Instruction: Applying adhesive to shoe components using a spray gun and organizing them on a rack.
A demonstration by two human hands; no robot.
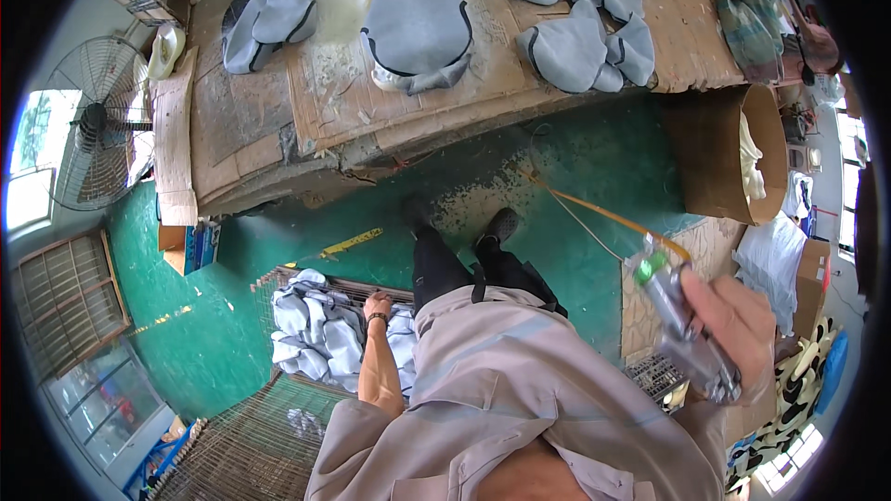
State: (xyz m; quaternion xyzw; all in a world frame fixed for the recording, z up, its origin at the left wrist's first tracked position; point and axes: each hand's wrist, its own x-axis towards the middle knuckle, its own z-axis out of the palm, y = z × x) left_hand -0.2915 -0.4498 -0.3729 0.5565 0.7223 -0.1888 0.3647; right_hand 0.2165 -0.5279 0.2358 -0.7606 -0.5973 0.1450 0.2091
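Observation:
My right hand [733,320] is wrapped round a grey metal spray gun [682,320] with a green part near its upper end, blurred by motion. An orange hose [603,213] and a thinner pale line run from around the gun toward the table. My left hand [377,305], with a band at the wrist, is at the far side of a wire crate [269,292] full of grey fabric pieces [320,329]. Its fingers are curled; what they grip is hidden. On the cardboard-covered table [325,121] lies a rounded grey piece with black edging [416,23].
More black-edged grey pieces [566,42] lie at the table's right, and a folded one [269,23] at its left. A tall cardboard box [705,153] stands right of the table. A fan [93,121] is at far left, a wire rack [241,445] at lower left.

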